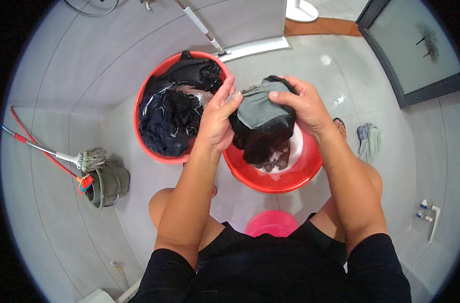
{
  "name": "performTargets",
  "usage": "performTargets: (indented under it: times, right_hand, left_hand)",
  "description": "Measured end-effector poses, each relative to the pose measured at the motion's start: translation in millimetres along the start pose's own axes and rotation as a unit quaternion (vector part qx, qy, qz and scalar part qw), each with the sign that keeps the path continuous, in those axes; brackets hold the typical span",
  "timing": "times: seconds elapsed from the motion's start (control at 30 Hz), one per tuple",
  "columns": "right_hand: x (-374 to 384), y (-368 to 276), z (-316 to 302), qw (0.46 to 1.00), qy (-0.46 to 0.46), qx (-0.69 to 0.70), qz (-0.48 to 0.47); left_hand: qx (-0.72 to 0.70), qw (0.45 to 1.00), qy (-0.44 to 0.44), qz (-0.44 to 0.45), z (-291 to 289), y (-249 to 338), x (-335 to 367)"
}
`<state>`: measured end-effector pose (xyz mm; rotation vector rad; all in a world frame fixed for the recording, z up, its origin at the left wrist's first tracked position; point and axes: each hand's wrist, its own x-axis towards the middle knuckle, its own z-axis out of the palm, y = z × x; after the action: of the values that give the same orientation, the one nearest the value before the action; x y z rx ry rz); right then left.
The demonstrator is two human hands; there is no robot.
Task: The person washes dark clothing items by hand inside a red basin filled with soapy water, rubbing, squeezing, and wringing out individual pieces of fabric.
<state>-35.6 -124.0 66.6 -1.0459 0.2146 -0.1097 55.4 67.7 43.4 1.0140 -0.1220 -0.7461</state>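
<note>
A wet black garment with a grey panel [262, 106] hangs between my hands above the red basin [275, 188]. My right hand [303, 103] grips its right edge, with the thumb lying over the grey fabric. On the other side, my left hand [219, 118] has its thumb at the garment's left edge and its fingers stretched upward; how firmly it grips is partly hidden. The garment's lower black part droops into the basin, where white suds [294, 146] show. To the left, a second red basin [140, 136] is heaped with soaked dark clothes [169, 113].
A pink tub [271, 222] stands between my legs. At the left are a grey bucket [108, 187], a string mop [92, 159] and a red-handled brush [85, 183]. A greyish cloth [370, 141] lies by my right foot. A white-headed floor tool [255, 49] lies along the wall.
</note>
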Motion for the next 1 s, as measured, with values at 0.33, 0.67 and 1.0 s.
performTargets:
  times: [0.33,0.67,1.0]
  right_hand:
    - [20.7,71.3,28.4,0.806,0.229,-0.436,-0.327]
    - [38.1,71.5,-7.3,0.827,0.267,-0.418,-0.263]
    - [8.1,-11.4,-5.6,0.894,-0.003,-0.446,0.050]
  left_hand:
    - [-0.129,0.972,0.177,-0.086,62.2,-53.9,9.5]
    - [-0.013,0.982,0.108,-0.155,50.0,-71.3,10.4]
    - [0.528,0.831,-0.170,-0.044,21.5,13.5,-32.1]
